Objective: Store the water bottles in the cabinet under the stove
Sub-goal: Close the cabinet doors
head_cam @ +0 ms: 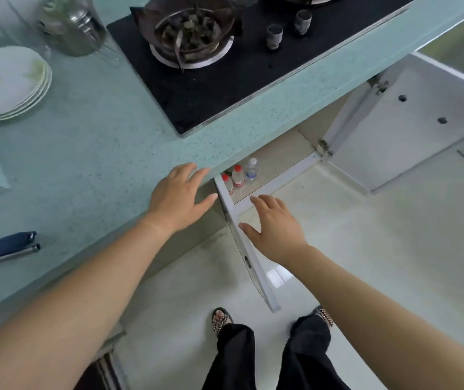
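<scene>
A: Where are the bottles (240,175) now?

B: Three of them can be seen standing in the cabinet (278,156) under the stove (225,71), close together at its left front corner. More may be hidden behind the counter (90,153) edge; that cannot be told.

A: Is anything being held?

B: No. The left hand (178,197) is laid flat on the counter edge, just left of the cabinet, with fingers spread wide. The right hand (274,228) is spread open too, and nothing is in it. It is held in front of the cabinet, right beside the left door (249,249), and its thumb looks to be touching the door's edge.

A: So which step is this?

B: The storing part looks done, since no bottle is seen on the counter or in a hand. The doors are what is left, it is guessed. Both are swung open, the left door toward the feet and the right door (410,119) far out to the cabinet's right.

A: What is needed next?

B: The left door would likely be pushed shut. A soft push is called for, so the bottles by that corner are not knocked over. Then the right door would have to be reached.
</scene>
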The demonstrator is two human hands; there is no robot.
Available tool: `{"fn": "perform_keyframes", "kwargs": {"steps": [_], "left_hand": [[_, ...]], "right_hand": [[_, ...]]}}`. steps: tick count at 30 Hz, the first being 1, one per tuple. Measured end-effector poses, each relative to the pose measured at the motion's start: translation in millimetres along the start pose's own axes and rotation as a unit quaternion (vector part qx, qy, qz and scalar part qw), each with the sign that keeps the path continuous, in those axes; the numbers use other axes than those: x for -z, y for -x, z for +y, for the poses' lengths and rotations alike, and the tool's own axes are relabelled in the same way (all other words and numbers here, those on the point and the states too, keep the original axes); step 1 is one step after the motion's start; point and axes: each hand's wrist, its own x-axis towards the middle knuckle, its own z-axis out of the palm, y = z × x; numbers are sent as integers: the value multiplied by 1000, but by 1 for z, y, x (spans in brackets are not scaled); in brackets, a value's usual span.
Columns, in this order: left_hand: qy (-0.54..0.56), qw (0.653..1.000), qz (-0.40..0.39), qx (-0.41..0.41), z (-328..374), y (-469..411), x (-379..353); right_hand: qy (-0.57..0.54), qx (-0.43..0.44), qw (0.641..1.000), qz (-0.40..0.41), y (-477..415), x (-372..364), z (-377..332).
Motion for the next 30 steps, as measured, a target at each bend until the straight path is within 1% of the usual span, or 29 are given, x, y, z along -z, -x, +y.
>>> {"fn": "perform_keyframes", "kwargs": {"steps": [4, 6, 8, 13, 20, 24, 27, 30], "left_hand": [[-40, 996, -7, -79, -21, -39, -29], [-51, 992, 22, -115, -29, -48, -41], [-44, 989, 51, -133, -35, -51, -51], [11, 987, 86, -135, -38, -56, -57], [44, 982, 110, -147, -43, -57, -59], [42, 981, 123, -146, -41, -58, -60], [42, 984, 121, -123, -38, -59, -61], [44, 987, 112, -102, -33, -61, -60]], "right_hand": [[-31, -40, 999, -5, -25, -33, -7], [-42, -49, 998, -7, -33, -46, -10], [-51, -53, 997, 0, -39, -55, -10], [-69, -28, 997, 33, -40, -66, -4], [-89, -39, 993, 74, -42, -55, 19], [-62, -28, 990, 121, -45, -44, 42], [-49, -21, 988, 143, -53, -33, 62], [-26, 19, 988, 149, -66, -24, 83]]}}
